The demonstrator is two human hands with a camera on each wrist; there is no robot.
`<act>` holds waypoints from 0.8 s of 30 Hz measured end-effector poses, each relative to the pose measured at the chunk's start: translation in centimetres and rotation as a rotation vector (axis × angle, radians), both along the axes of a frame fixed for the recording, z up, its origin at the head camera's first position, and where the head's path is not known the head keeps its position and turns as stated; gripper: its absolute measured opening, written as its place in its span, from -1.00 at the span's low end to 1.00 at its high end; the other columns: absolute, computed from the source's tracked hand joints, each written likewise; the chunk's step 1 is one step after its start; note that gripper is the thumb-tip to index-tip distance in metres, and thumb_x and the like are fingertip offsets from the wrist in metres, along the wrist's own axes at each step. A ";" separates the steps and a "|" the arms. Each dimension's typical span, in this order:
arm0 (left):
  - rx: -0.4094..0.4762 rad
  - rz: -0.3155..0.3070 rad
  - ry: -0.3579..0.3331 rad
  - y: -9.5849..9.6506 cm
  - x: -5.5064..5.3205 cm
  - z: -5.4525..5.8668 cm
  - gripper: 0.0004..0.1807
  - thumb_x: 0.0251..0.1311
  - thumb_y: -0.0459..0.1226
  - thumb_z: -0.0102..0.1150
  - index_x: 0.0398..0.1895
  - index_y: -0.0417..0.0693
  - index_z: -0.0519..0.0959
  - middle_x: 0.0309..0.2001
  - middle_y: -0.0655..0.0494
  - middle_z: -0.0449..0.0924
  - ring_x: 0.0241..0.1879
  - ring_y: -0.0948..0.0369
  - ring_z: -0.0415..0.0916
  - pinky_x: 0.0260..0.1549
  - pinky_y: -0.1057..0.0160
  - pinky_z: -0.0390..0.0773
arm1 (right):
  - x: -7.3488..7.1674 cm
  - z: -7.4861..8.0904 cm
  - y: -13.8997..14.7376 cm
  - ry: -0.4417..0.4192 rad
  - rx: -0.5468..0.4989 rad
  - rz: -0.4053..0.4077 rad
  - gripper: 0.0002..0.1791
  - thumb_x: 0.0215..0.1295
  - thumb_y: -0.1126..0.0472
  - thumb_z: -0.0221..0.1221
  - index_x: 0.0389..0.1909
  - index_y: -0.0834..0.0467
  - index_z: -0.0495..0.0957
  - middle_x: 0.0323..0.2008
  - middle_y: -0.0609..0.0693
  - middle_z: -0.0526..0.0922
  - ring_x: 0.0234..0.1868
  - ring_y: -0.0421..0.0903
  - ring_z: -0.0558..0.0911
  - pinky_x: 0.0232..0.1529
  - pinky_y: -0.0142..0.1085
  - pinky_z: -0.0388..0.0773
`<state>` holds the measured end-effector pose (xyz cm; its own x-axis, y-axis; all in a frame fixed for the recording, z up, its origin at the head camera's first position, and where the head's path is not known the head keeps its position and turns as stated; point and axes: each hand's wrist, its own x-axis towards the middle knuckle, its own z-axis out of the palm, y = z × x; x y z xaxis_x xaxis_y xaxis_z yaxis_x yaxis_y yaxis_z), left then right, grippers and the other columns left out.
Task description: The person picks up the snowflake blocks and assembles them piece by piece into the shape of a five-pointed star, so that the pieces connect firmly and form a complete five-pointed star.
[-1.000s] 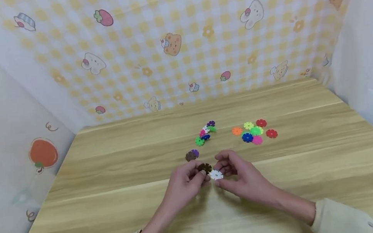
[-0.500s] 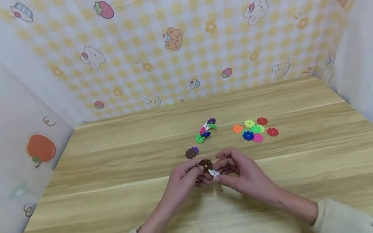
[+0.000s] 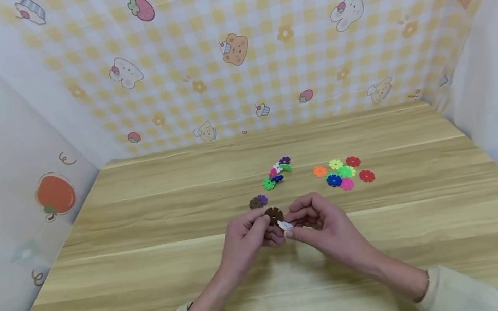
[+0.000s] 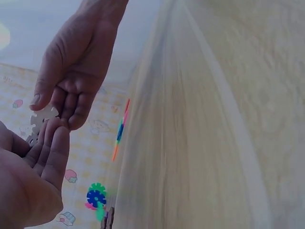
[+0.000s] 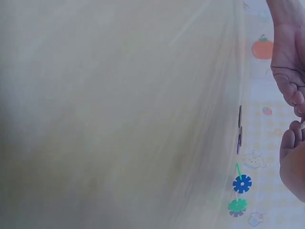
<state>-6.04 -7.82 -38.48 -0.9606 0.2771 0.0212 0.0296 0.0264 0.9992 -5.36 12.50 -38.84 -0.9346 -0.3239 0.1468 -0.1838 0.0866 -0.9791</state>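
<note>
My left hand pinches a brown notched disc between thumb and fingers above the table. From the other side my right hand pinches a white notched disc, turned at an angle with its edge right at the brown disc's lower rim. In the left wrist view the white disc shows between the thumb and fingers of the right hand, close to the fingertips of the left hand. Both hands are at the far right edge of the right wrist view, where the discs are mostly hidden.
Just beyond my hands lie a brown disc and a purple disc, overlapping. Behind them stands a joined chain of notched discs in several colours. To the right, several loose discs lie scattered on the wooden table.
The white disc has turned from lying face-up to an angled, edge-on pose against the brown disc, which has tipped up to face the camera. The view has shifted slightly.
</note>
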 end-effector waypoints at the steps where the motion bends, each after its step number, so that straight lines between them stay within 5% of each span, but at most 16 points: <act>1: 0.017 0.012 -0.013 0.1 0.0 0.1 -0.66 0.48 -0.38 -0.14 -0.05 -0.36 0.68 -0.40 -0.13 0.71 -0.43 0.20 0.70 -0.29 0.16 0.76 | 0.0 0.0 0.0 -0.009 -0.014 -0.007 -0.59 0.30 0.29 0.37 0.09 0.24 0.45 -0.04 0.11 0.75 0.00 -0.02 0.72 0.04 -0.29 0.67; 8: 0.120 0.028 -0.088 0.6 0.2 0.2 -0.66 0.45 -0.39 -0.13 -0.11 -0.40 0.66 -0.42 0.03 0.72 -0.43 0.20 0.71 -0.27 0.13 0.76 | 0.1 -0.1 -0.3 0.000 -0.089 -0.034 -0.70 0.29 0.34 0.37 -0.02 0.23 0.52 -0.08 0.16 0.76 -0.09 -0.06 0.76 -0.05 -0.27 0.71; 14: 0.093 0.032 -0.075 0.6 0.1 0.3 -0.67 0.44 -0.40 -0.13 -0.11 -0.37 0.68 -0.42 0.00 0.72 -0.44 0.20 0.70 -0.29 0.14 0.76 | 0.0 -0.4 -0.2 0.019 -0.084 -0.022 -0.69 0.30 0.35 0.35 0.00 0.23 0.52 -0.08 0.17 0.76 -0.09 -0.08 0.76 -0.06 -0.28 0.70; 24: 0.027 0.039 -0.105 0.2 -0.2 -0.1 -0.62 0.56 -0.22 -0.02 -0.13 -0.40 0.67 -0.40 -0.03 0.71 -0.42 0.21 0.70 -0.27 0.18 0.75 | -0.5 -0.6 -0.5 -0.113 -0.073 -0.011 -0.57 0.30 0.32 0.36 0.11 0.30 0.44 0.01 0.19 0.73 0.00 -0.03 0.74 0.04 -0.29 0.68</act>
<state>-6.27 -7.63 -38.54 -0.9679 0.2404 -0.0733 -0.0760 -0.0018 0.9971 -5.84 11.99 -39.40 -0.9501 -0.3057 0.0628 -0.0710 0.0158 -0.9974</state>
